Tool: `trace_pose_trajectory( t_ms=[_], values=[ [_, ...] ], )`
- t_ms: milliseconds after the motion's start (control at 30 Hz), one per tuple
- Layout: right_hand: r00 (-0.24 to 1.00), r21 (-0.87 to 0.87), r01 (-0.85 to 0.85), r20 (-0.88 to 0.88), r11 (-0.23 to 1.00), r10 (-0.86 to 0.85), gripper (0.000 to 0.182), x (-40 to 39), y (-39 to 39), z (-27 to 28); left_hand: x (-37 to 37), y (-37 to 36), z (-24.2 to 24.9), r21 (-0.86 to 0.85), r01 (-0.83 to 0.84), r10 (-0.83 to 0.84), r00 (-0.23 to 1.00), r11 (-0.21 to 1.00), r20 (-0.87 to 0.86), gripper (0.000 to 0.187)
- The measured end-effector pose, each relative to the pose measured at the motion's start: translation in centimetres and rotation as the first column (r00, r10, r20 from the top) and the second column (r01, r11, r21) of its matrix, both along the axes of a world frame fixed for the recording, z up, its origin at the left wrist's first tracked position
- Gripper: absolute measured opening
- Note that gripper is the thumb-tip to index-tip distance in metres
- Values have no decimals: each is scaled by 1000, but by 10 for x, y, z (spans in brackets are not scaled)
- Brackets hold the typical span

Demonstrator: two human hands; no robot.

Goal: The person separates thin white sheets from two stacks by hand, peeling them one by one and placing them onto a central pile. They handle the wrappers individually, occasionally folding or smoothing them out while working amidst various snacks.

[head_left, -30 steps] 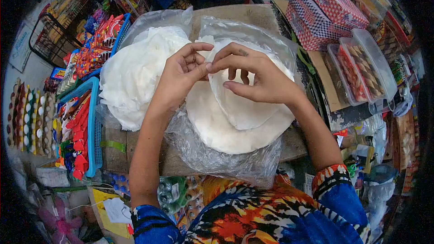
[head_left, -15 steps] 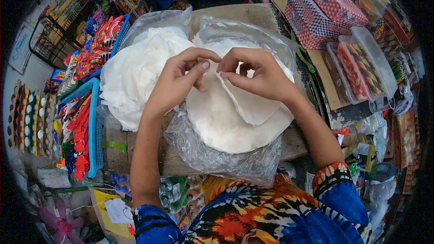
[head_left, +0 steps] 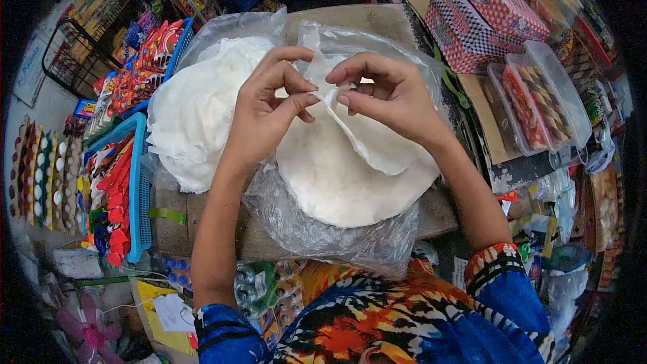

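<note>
A stack of round, thin white spring roll wrappers (head_left: 337, 189) lies on crumpled clear plastic (head_left: 317, 246). The top wrapper (head_left: 377, 141) is partly lifted, its loose edge raised between my hands. My left hand (head_left: 273, 98) pinches that edge between thumb and fingers. Close beside it, my right hand (head_left: 391, 98) also has thumb and fingertips closed on the lifted edge. To the left of the stack sits a looser, ruffled pile of separated wrappers (head_left: 202, 108) on another plastic sheet (head_left: 236, 27).
Blue baskets of packaged snacks (head_left: 140, 189) line the left side. Red-checkered boxes (head_left: 488, 10) and a clear tub of stick wafers (head_left: 546, 101) stand at the right. A green strip (head_left: 167, 216) lies on the wooden board (head_left: 182, 236).
My left hand has turned upward and come to the wrapper's edge, now pinching it. My right hand has shifted slightly right, and more of the edge is raised between them.
</note>
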State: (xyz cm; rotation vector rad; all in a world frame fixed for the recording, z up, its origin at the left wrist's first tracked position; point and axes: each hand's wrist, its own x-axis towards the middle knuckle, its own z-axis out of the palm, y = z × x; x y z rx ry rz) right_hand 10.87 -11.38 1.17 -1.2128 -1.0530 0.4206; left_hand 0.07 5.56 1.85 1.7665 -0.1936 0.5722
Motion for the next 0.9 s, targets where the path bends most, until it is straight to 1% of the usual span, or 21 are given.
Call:
trace_pose_trajectory(
  t_ms=[67,100,133,167,200,233,267,333,433,467,500,533,567,600,633,700,733,767,833,867,900],
  values=[
    [998,3,9,54,1000,-9,17,2,-2,3,0,1,-3,-51,22,-22,1000,998,1,7],
    [986,-53,3,164,999,6,18,3,-6,8,1,0,-3,-101,45,-45,999,994,3,7],
    [963,-109,3,270,994,26,19,5,-8,11,1,-1,-3,-100,48,-48,999,994,3,7],
    [963,-107,7,269,994,23,19,6,-9,10,1,-2,-1,-74,42,-38,997,996,60,8],
    [970,-91,-16,242,996,37,17,8,-10,9,0,-3,1,-48,34,-28,993,998,119,9],
    [975,-74,-39,214,996,54,16,10,-10,8,-1,-3,2,-47,36,-30,993,998,118,9],
    [975,-73,-38,215,997,53,16,12,-9,7,-3,-3,3,-76,82,-75,993,994,95,10],
    [995,-4,-73,75,997,73,13,16,-9,5,-5,-1,3,-104,129,-122,990,986,75,12],
    [995,-13,-83,55,996,84,12,21,-12,5,-7,4,0,-110,151,-147,988,982,39,15],
    [995,-13,-85,56,996,86,12,25,-13,3,-7,7,0,-182,167,-165,986,969,24,15],
    [987,21,-159,-9,987,159,13,30,-14,2,-7,10,0,-253,180,-184,983,951,10,16],
    [970,58,-229,-71,972,233,15,34,-15,0,-7,13,2,-255,177,-180,984,951,11,16],
    [969,55,-234,-71,971,238,15,36,-14,-2,-6,17,3,-379,264,-253,964,887,78,15],
    [948,132,-255,-163,958,274,16,37,-13,-4,-6,20,4,-488,349,-314,937,800,154,15],
    [915,212,-265,-251,941,315,18,38,-12,-5,-6,22,5,-488,346,-310,938,801,156,15],
    [912,251,-285,-225,925,342,19,34,-14,-3,-6,24,6,-452,363,-355,929,815,106,11],
    [898,211,-333,-227,919,377,19,35,-15,-3,-7,22,2,-288,280,-286,958,916,24,21],
    [882,171,-379,-231,910,411,20,34,-16,-1,-7,21,3,-287,282,-287,957,916,24,21],
    [874,146,-380,-266,914,406,20,27,-18,5,-9,16,8,32,264,-260,961,964,-96,37],
    [865,122,-382,-301,916,401,21,24,-17,8,-12,6,11,17,204,-201,974,979,-108,37],
    [865,124,-381,-301,916,400,21,23,-15,6,-13,5,13,18,205,-202,973,979,-109,37]
  ],
)
